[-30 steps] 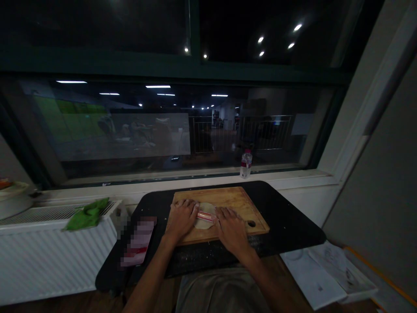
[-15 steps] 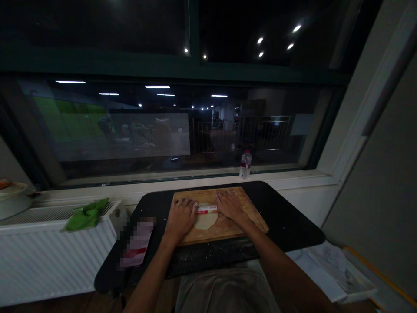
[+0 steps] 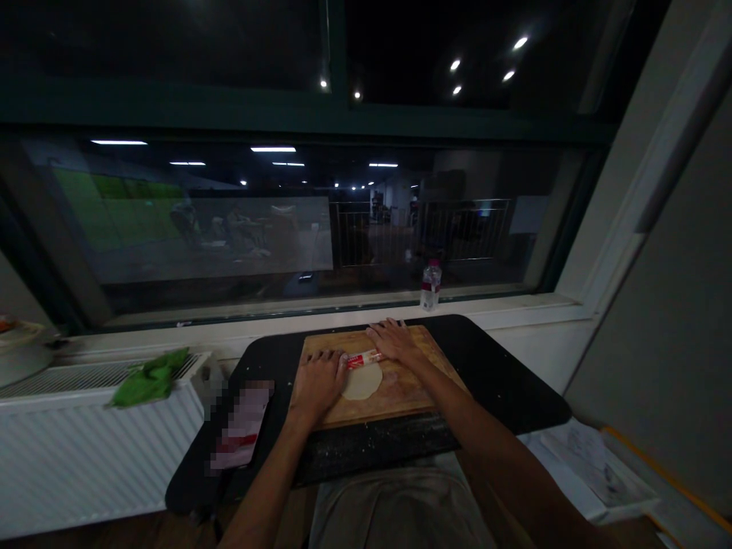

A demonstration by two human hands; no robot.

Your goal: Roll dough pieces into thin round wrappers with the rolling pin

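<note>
A flat round of pale dough lies on a wooden cutting board on a black table. A thin rolling pin with a red and white label rests across the far edge of the dough, slightly slanted. My left hand lies flat with fingers stretched over the pin's left end. Stretched further forward, my right hand presses flat on the pin's right end near the board's far edge.
A water bottle stands on the window sill behind the table. A green cloth lies on the white radiator at left, with a bowl at the far left. A pink packet is on the table's left side. Papers lie lower right.
Both hands have pushed the rolling pin away from me, from the middle of the dough to its far edge. My right hand moved furthest forward.
</note>
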